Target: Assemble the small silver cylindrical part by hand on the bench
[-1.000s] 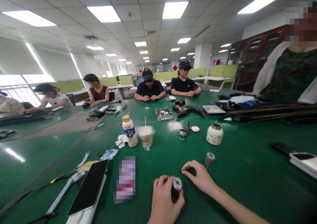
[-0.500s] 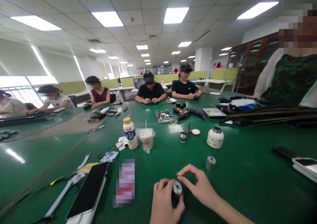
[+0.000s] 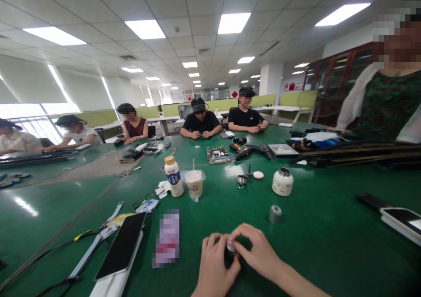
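A small metal cylinder [image 3: 230, 246] with a silver end face and a dark side stands within my left hand [image 3: 214, 262], whose fingers and thumb wrap round it. From the right, my right hand [image 3: 258, 249] reaches over, thumb and forefinger pinched together at the cylinder's top. Whatever lies between those fingertips is too small to make out. Beyond my right hand a separate silver metal cylinder [image 3: 275, 214] rests upright on the green table [image 3: 315, 235]. Farther back is a squat white bottle [image 3: 283, 183] with its mouth uncovered.
Left of my hands lie a purple packet [image 3: 167, 240] and a tablet [image 3: 121, 246]. A milk bottle [image 3: 174, 178] and a drink cup [image 3: 194, 184] stand ahead. Past them are a circuit board [image 3: 217, 155] and a power drill [image 3: 245, 151]. Several people sit around the table; one stands right.
My right fingertips have moved from just beside the cylinder onto its top, covering part of the end face. My left hand keeps its hold. The view has shifted slightly.
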A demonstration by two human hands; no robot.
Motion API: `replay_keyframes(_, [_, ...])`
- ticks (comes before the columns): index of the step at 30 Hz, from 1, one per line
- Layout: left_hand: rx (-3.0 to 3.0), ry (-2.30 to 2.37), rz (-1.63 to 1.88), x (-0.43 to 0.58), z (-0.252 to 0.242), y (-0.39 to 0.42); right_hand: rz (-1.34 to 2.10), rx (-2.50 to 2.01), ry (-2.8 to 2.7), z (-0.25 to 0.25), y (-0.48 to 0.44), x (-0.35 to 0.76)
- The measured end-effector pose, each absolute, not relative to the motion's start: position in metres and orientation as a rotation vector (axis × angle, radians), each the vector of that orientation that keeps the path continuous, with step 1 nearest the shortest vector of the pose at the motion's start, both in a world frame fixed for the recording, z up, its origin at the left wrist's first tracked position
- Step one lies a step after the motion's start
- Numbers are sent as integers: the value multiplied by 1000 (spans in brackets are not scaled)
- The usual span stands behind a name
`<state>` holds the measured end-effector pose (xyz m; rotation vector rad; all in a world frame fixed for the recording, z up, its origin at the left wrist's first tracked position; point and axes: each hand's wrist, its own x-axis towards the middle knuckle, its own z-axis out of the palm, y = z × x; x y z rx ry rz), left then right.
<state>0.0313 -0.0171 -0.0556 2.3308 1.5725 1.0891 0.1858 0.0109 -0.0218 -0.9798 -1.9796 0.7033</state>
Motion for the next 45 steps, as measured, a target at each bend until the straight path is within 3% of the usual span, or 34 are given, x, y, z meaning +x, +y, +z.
replay_keyframes(5, [2307, 1544, 1160, 28, -54, -19, 742, -972, -1845, -38, 10, 185])
replay_keyframes(12, [2322, 1318, 1325, 21, -50, -20, 1126, -772, -1838, -44, 7, 191])
replay_keyframes(27, [2068, 1345, 1378, 19, -60, -8, 1068, -904, -1868, -51, 7, 185])
replay_keyframes(32, [2021, 1677, 1534, 10, -66, 1, 1083, -973, -1850, -55, 6, 189])
replay_keyframes(36, [1976, 2087, 1231, 4, -70, 7, 1099, -989, -1875, -54, 6, 191])
replay_keyframes(40, [2048, 2159, 1073, 4, -74, 6, 1088, -1003, -1897, -52, 6, 192])
replay_keyframes(45, [2089, 2018, 1394, 7, -72, 3, 1075, -1006, -1897, -53, 6, 191])
